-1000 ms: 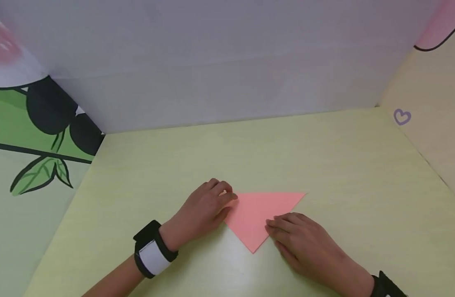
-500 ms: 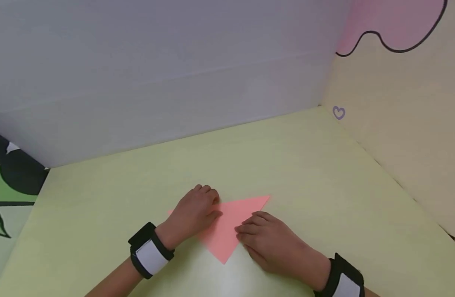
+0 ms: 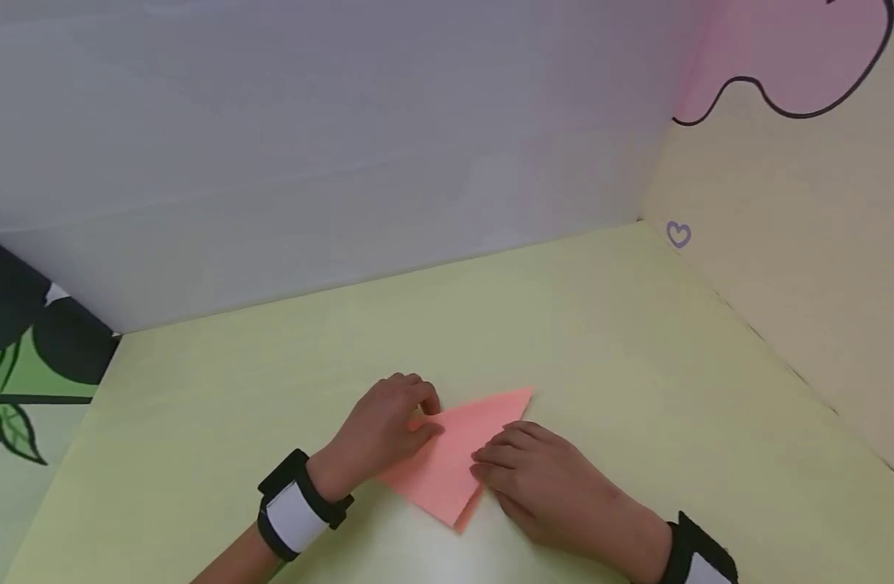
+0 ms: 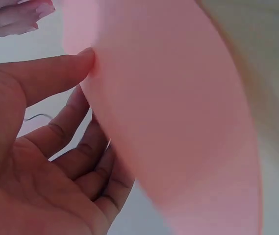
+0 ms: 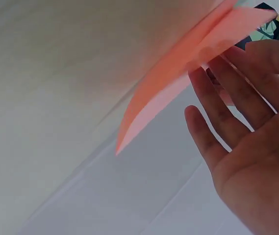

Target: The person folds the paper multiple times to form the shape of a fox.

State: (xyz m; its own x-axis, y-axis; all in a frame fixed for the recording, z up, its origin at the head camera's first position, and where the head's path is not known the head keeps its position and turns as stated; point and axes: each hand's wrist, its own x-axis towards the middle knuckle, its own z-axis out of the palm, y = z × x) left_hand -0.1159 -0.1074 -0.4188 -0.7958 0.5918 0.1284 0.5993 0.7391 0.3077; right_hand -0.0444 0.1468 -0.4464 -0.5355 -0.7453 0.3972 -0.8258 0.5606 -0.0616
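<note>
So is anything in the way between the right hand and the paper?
Nothing visible. The right hand touches the paper directly at one edge; the left hand pinches another part, not blocking it.

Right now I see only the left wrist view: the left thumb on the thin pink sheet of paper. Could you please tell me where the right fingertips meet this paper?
Observer: In the head view, the bare right hand has its fingertips at the right edge of the folded pink sheet of paper.

Operator: Thank you. And at the corner nearest to the person, are the paper edges even?

Observer: No. The head view shows a second layer sticking out past the upper one there.

Operator: Does every finger of that right hand touch the paper?

Observer: No. In the right wrist view, its little finger is clear of the paper.
</note>
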